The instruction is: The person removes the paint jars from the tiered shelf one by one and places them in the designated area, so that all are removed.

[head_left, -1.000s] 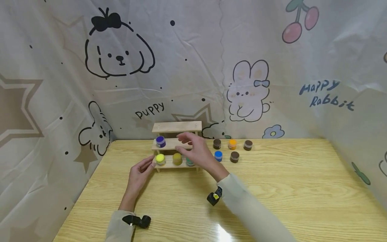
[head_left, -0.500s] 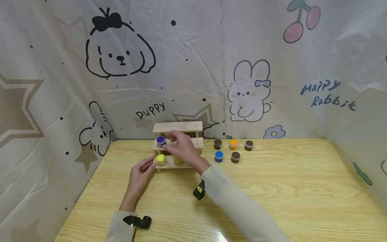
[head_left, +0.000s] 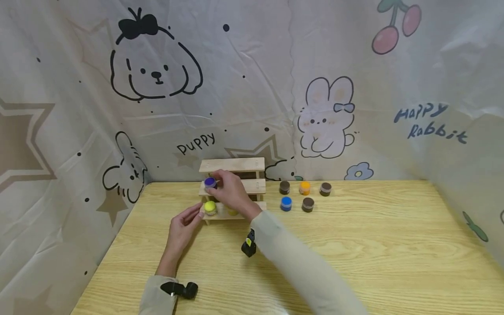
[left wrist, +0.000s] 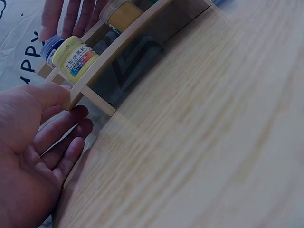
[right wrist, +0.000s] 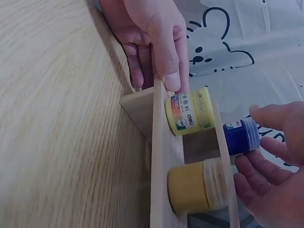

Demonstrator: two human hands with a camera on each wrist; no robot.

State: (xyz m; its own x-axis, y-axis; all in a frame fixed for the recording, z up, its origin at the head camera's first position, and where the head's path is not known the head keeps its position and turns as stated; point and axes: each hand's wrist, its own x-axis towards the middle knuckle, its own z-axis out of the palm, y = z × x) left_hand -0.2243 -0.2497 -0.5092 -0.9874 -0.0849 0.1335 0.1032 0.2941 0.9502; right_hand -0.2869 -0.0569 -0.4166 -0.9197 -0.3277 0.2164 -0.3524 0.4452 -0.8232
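A three-step wooden display rack [head_left: 232, 165] stands at the back of the table. My left hand [head_left: 182, 229] holds the left end of its lowest step, thumb on the edge and fingers beneath. On the middle step, at the left, is a small purple-blue paint jar [right wrist: 241, 136]. My right hand [head_left: 233, 192] has thumb and fingers around that jar's lid. A yellow paint jar [head_left: 210, 208] sits on the lowest step beside my left thumb. Next to it is an ochre paint jar [right wrist: 189, 187], mostly covered by my right hand in the head view.
Right of the rack, several paint jars stand on the table [head_left: 354, 245]: a blue one [head_left: 286, 204], an orange one [head_left: 305, 188] and dark brown ones, such as the front jar [head_left: 308, 204]. A printed curtain [head_left: 252, 87] hangs behind the table.
My right hand has moved left from above the middle of the rack to the purple-blue jar and taken hold of it. My left hand stays on the rack's end.
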